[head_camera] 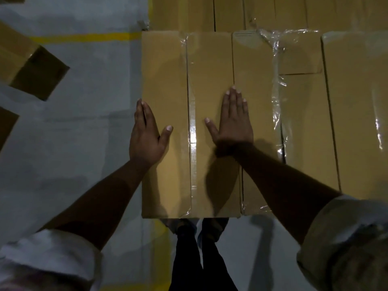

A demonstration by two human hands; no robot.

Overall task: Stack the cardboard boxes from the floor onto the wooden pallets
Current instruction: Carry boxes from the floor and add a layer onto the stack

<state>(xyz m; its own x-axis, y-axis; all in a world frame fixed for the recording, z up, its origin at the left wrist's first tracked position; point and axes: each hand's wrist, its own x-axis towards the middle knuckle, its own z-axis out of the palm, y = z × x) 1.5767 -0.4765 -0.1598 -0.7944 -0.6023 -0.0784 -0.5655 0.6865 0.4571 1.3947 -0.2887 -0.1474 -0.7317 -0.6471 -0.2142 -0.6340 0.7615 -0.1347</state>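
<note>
Cardboard box (165,80), tape-sealed, sits in place beside film-wrapped boxes (304,122); left hand (146,137) against its side, right hand (233,120) flat on top, fingers straight, clamping nothing. At least 2 loose boxes (39,74) on the floor (88,127) await stacking.

The long tan cardboard box (165,80) right in front of you lies flat, its two top flaps closed and sealed by a strip of clear tape down the middle seam. It forms the left end of a row, side against a second tan cardboard box (260,70) whose seam carries wrinkled clear tape. A third tan box (357,101) follows on the right. More tan boxes (273,11) sit behind this row. What carries them is hidden from you. Far left, a brown cardboard box (35,68) lies skewed on the floor.
</note>
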